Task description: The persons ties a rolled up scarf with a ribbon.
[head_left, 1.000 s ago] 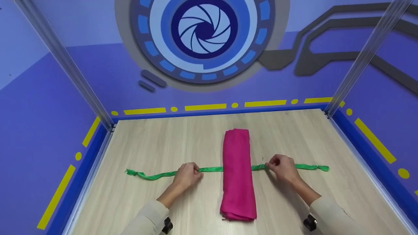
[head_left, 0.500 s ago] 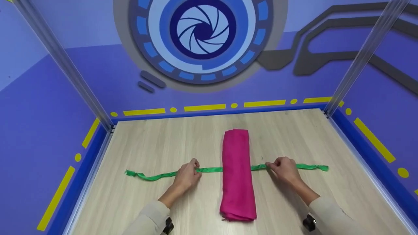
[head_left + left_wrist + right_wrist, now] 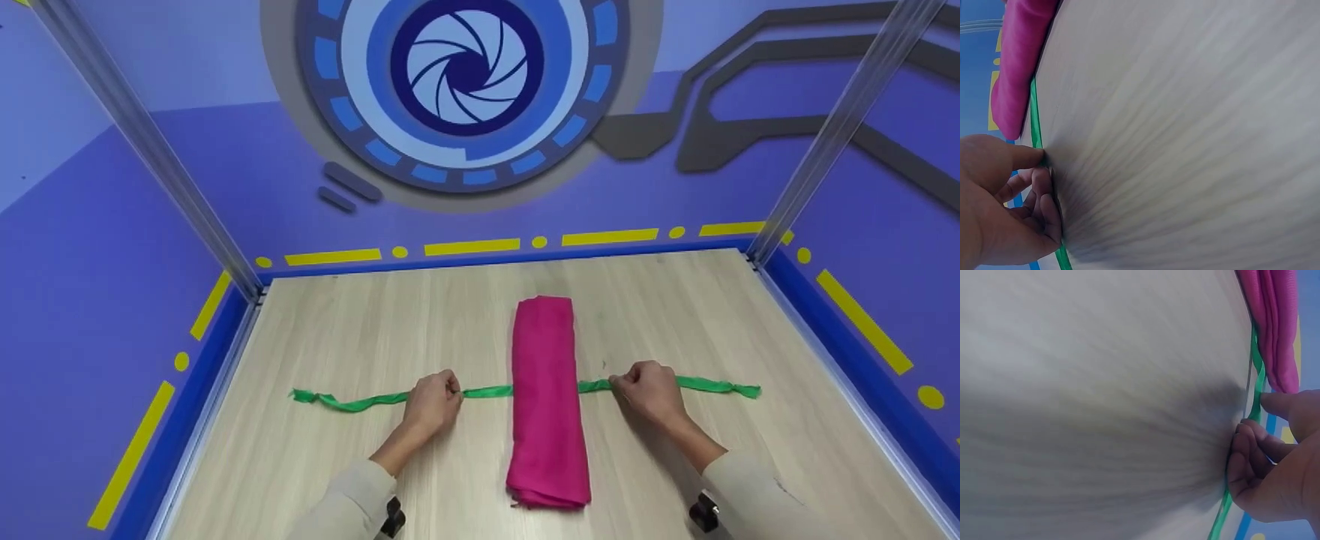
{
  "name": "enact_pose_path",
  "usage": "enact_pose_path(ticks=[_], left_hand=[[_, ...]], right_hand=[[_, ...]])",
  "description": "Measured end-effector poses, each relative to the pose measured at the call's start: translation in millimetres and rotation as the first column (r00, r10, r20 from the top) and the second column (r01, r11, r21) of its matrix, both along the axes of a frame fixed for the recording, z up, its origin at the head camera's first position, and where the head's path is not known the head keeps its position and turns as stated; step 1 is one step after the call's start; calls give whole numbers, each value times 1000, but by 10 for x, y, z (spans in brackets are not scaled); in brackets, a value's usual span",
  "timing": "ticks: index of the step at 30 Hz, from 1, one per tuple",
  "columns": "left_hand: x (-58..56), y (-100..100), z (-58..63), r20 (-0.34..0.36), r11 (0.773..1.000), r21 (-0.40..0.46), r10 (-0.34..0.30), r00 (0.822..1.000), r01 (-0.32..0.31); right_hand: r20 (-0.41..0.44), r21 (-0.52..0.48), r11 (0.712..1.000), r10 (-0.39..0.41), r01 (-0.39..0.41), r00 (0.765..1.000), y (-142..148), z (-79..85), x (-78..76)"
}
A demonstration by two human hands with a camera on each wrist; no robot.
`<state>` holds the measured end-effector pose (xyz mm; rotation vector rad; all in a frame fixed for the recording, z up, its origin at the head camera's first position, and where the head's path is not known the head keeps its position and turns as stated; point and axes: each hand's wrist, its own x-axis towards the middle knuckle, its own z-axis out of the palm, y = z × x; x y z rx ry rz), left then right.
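Observation:
A magenta folded cloth (image 3: 546,405) lies lengthwise on the table, its layers showing at the near end. Beneath it, crosswise, runs a thin twisted green ribbon (image 3: 491,391) that comes out on both sides. Left of the cloth, my left hand (image 3: 433,405) pinches the ribbon between thumb and fingers, close over the tabletop; the left wrist view shows the green strip (image 3: 1036,121) leading from the fingertips to the cloth. On the other side my right hand (image 3: 651,391) pinches the ribbon with thumb and forefinger, its other fingers curled. The ribbon's middle is hidden under the cloth.
The wood-grain table (image 3: 375,322) is enclosed by blue printed panels (image 3: 225,165) at the back and sides. Metal posts (image 3: 840,135) stand at the back corners. Both loose ribbon ends lie on the table beyond the hands.
My left hand has shifted slightly, its fingers first lifting apart a little and then closing on the ribbon. The right hand and the cloth stay nearly in place.

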<state>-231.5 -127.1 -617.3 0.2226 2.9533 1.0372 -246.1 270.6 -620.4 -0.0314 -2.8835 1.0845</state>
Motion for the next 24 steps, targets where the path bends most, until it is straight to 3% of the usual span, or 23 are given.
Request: enact_pose_path(ticks=[8,15,20,24], left_hand=[[35,-39,-27,-40,1000,28,7,999,-6],[49,-87,-1,-39,993,120,-10,999,15],[21,-34,32,-52,985,173,10,999,-1],[-8,12,85,-119,968,249,24,993,7]], right_hand=[[-7,-18,1000,-4,4,1000,-27,2,13],[-24,-146,989,-39,35,999,-98,82,-23],[-10,-317,948,-50,44,999,-113,118,-47],[-18,-442,897,-35,24,999,-142,155,-56]])
